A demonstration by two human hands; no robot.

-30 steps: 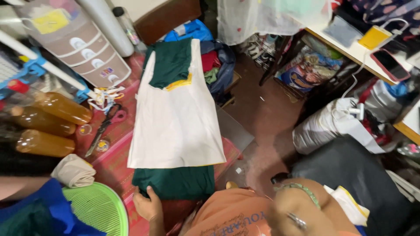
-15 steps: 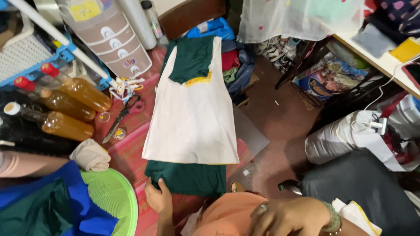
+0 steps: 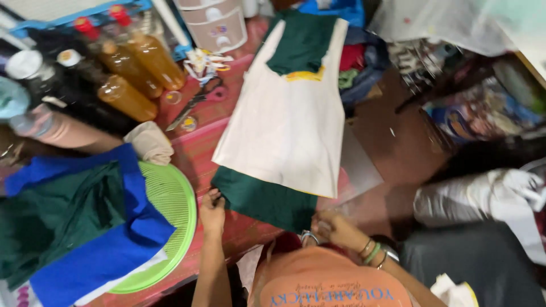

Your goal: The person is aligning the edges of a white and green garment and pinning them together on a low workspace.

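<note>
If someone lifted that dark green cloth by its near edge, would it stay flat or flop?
The green cloth would probably flop: it lies thin and flat, sagging over the table edge. It looks light, so the left hand and right hand at its corners should raise it easily. The white fabric piece on top would likely slide or lift along with it.

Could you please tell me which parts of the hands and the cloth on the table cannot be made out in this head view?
- Right hand: blurred by motion, so its grip on the green cloth is unclear.
- Left hand: fingertips curl at the cloth's corner; whether they pinch it is too small to tell.
- Green cloth: its middle is hidden under the white pattern piece.
- Scissors: blurred, blades indistinct.
</note>
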